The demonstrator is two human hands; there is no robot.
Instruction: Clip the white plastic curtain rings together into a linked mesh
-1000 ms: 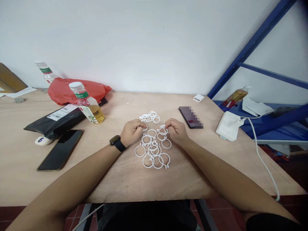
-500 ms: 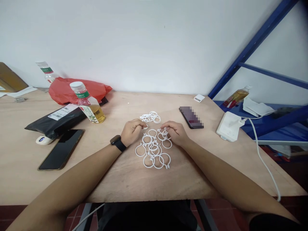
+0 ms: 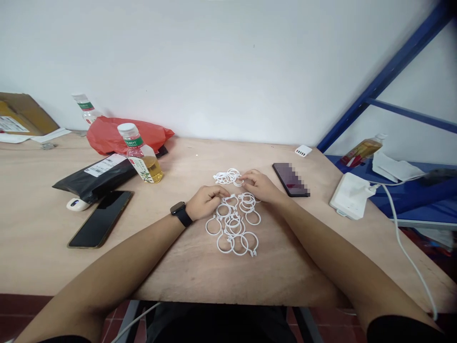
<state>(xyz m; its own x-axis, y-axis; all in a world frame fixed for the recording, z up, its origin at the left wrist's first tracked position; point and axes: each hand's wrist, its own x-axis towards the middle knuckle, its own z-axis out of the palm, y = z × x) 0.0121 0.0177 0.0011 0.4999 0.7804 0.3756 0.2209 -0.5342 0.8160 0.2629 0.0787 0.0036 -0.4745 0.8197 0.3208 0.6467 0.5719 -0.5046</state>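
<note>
Several white plastic rings lie in a loose heap on the wooden table in front of me. A smaller pile of white rings sits just beyond it. My left hand, with a black watch on its wrist, rests at the heap's far left edge, fingers curled and pinching one ring there. My right hand reaches to the small far pile, its fingertips pinched on a ring at the pile's right edge.
On the left lie a black phone, a white mouse, a black mailing bag, a bottle of yellow drink and a red bag. Another phone, a white charger box with its cable, and a blue rack are to the right.
My right hand has moved away from the near heap to the far small pile of rings. My left hand has stayed by the heap. The view has shifted slightly.
</note>
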